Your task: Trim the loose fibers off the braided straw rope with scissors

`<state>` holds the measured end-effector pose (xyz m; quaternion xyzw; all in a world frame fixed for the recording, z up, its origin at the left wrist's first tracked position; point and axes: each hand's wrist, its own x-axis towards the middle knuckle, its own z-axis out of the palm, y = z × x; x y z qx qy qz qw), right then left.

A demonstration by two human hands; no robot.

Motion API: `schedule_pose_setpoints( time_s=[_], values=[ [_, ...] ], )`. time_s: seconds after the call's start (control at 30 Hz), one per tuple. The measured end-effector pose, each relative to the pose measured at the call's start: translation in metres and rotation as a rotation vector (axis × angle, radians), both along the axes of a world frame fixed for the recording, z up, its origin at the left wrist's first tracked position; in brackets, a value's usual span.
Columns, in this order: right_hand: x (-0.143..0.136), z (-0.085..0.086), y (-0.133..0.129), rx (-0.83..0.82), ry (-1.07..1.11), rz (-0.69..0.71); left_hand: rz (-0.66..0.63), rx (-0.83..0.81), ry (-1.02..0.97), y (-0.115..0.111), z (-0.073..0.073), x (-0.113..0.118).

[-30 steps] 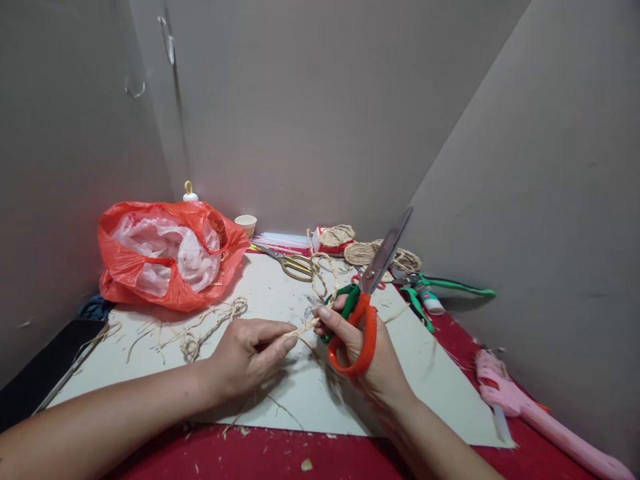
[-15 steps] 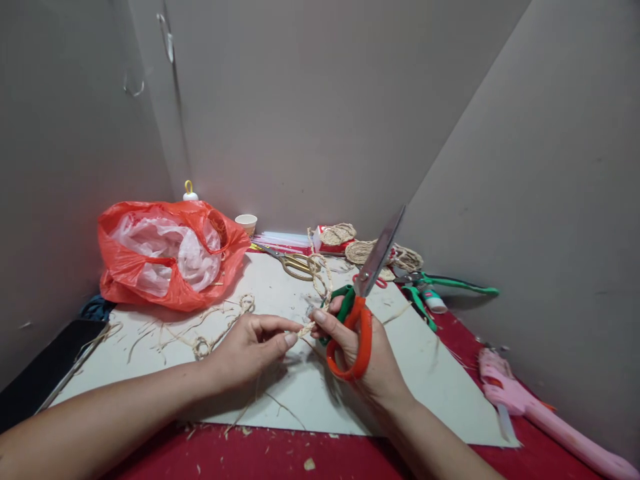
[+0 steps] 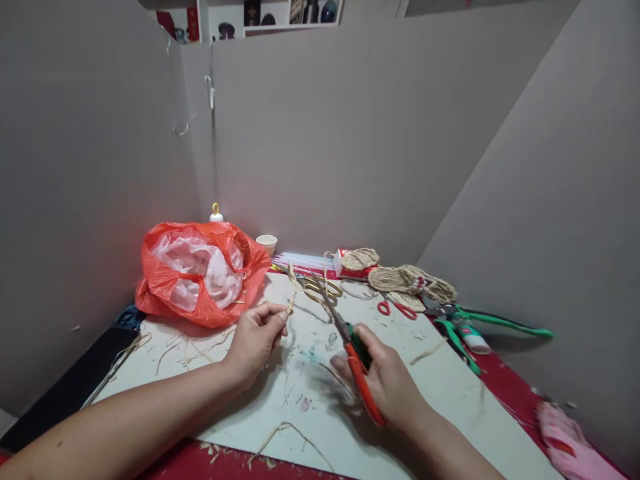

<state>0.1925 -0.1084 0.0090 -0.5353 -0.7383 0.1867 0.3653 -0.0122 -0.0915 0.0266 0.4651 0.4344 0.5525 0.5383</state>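
My left hand (image 3: 257,337) pinches a thin braided straw cord (image 3: 292,290) between thumb and fingertips; the cord stands up from the pinch over a white board (image 3: 230,420). On the right, my right hand (image 3: 387,373) is closed around large scissors (image 3: 361,383) with orange and green handles. Their blades point up and left, toward the cord, and appear apart from it. Loose straw strands (image 3: 285,430) lie on the board below the hands.
A red plastic bag (image 3: 200,280) sits at the back left beside a paper cup (image 3: 267,243). Gold-handled scissors (image 3: 320,288), small red scissors (image 3: 397,308), straw cord bundles (image 3: 413,280) and green-handled pliers (image 3: 505,323) lie behind. A pink glue gun (image 3: 570,440) is at right.
My hands have moved apart. The right hand with the scissors has left the braid and its blades have swung leftward; the left hand alone holds the cord. The camera view has shifted.
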Motion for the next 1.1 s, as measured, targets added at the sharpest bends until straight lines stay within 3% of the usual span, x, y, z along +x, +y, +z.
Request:
schedule_pose_setpoints(
  time_s=[0.13,0.3,0.83,1.1],
  values=[
    [0.005,-0.003,0.005,0.03,-0.377,-0.079,0.052,0.038,-0.021,0.006,-0.004,-0.003],
    [0.014,-0.007,0.013,0.125,-0.584,-0.175,0.05,0.041,-0.04,0.007,-0.005,-0.002],
    [0.015,-0.013,0.014,0.283,-0.677,-0.19,0.012,0.046,-0.101,0.003,0.002,-0.003],
    [0.015,-0.014,0.015,0.383,-0.714,-0.191,-0.028,-0.085,-0.244,0.007,0.0,-0.004]
  ],
)
